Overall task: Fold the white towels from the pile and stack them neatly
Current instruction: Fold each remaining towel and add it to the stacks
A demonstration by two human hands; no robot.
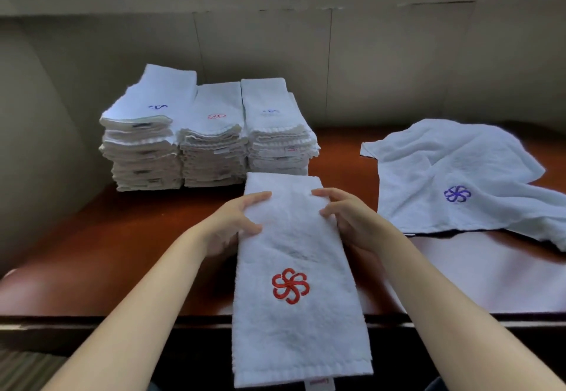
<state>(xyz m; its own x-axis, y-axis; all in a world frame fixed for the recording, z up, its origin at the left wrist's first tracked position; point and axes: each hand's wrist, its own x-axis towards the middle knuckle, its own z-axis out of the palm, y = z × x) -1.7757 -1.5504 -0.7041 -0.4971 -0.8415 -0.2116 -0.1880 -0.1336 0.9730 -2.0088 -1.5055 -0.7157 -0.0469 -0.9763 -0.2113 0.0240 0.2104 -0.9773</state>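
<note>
Folded towel (294,256) | both hands gripping far end | left (235,222) | right (346,216)

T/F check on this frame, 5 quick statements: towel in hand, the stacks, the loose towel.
1. Both hands, left and right, grip the long folded towel by its side edges. True.
2. That towel's logo is purple. False: it is red.
3. Three stacks of folded towels stand side by side at the back of the table. True.
4. The unfolded towel lies to the left of the stacks. False: it lies to the right.
5. The held towel's near end lies fully on the table. False: it hangs past the front edge.
</note>
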